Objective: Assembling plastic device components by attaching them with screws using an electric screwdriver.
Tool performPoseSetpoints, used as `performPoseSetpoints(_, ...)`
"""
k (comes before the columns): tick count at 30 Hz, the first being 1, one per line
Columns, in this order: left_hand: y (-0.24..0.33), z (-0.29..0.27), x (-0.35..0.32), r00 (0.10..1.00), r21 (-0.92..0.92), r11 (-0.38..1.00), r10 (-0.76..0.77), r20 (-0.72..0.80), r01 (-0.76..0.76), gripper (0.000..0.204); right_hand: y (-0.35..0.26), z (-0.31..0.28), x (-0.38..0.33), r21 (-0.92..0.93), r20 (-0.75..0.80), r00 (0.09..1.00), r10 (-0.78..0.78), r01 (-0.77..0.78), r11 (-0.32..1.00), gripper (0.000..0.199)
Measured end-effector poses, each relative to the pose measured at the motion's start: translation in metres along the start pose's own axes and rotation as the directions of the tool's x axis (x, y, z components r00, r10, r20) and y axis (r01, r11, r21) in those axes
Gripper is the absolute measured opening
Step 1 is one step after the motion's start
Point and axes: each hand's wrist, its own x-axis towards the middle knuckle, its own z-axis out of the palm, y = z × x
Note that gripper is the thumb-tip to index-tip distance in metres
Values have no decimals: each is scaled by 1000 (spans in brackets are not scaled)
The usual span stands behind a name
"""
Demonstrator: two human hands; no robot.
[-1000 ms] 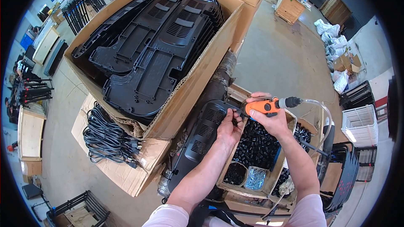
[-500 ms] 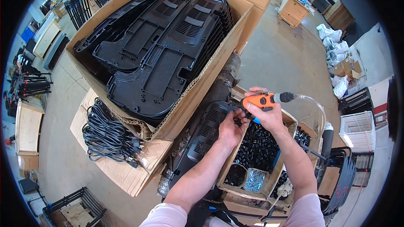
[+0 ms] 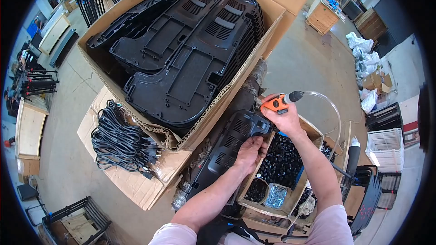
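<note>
My right hand (image 3: pixel 285 119) is wrapped round an orange power screwdriver (image 3: pixel 274 104) with a dark rear end, from which a clear hose (image 3: pixel 334 104) curves away. The tool's front end points at the far end of a black vented plastic cover (image 3: pixel 227 147); its tip is hidden. Beside that cover's right edge, my left hand (image 3: pixel 250 152) has its fingers curled together, and what they hold, if anything, is hidden. Just right of it stands a wooden parts box (image 3: pixel 243 190) with many small black plastic pieces (image 3: pixel 281 159) and a tub of silver screws (image 3: pixel 275 195).
A large cardboard box (image 3: pixel 106 79) of stacked black plastic covers (image 3: pixel 181 72) rises at the far left. Bundled black cables (image 3: pixel 122 140) lie on flattened cardboard (image 3: pixel 136 190). White bags (image 3: pixel 365 59) and a white crate (image 3: pixel 385 145) stand to the right.
My left hand has moved down, away from the screwdriver's front end, to the cover's side. My right hand has tilted the screwdriver, and more of the cover shows. The whole view has shifted slightly.
</note>
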Motion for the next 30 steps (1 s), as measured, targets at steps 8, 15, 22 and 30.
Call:
performPoseSetpoints(8, 14, 6, -14, 999, -32, 999, -13, -46, 11, 13, -5, 2, -3, -38, 2, 999, -36, 36, 999, 30)
performPoseSetpoints(15, 19, 12, -15, 986, -119, 991, -72, -148, 54, 23, 1, 3, -3, -23, 17, 1000, -6, 6, 1000, 30)
performPoseSetpoints(22, 34, 14, -12, 970, -248, 969, -46, -237, -15, 23, -39, 1, -34, 272, -19, 999, -28, 32, 962, 50)
performPoseSetpoints(30, 52, 4, -10, 992, -522, 850, 17, -125, -80, 24, -57, 10, -56, 317, 92, 996, -21, -9, 948, 50)
